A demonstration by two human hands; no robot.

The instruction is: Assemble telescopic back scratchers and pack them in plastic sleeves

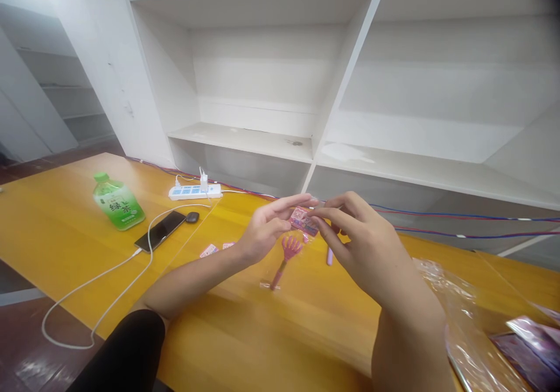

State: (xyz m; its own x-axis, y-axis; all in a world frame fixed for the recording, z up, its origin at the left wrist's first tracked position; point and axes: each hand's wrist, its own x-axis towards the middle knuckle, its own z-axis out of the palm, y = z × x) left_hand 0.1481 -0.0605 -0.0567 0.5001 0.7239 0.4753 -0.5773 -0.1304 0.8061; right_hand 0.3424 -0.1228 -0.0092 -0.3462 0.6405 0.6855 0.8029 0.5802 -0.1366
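Note:
Between my two hands is a small pink printed card [303, 221] with clear plastic about it. My left hand [268, 228] has its thumb and fairly straight fingers at the card's left edge. At its right edge, my right hand [363, 240] pinches with thumb and fingertips. Just below the card shows a pink hand-shaped toy [291, 247] with a long handle, in a clear bag; whether the bag is joined to the card I cannot tell. A light purple stick [329, 256] lies behind my right hand, partly hidden. Small pink cards [209, 251] lie beyond my left forearm.
On the wooden table [245, 328] stand a green tea bottle [119, 202] and a white power strip [195, 192]. A phone [161, 231] on a white cable lies by a black mouse-like object [192, 217]. Clear plastic bags [459, 310] spread at right. White shelves [262, 77] rise behind.

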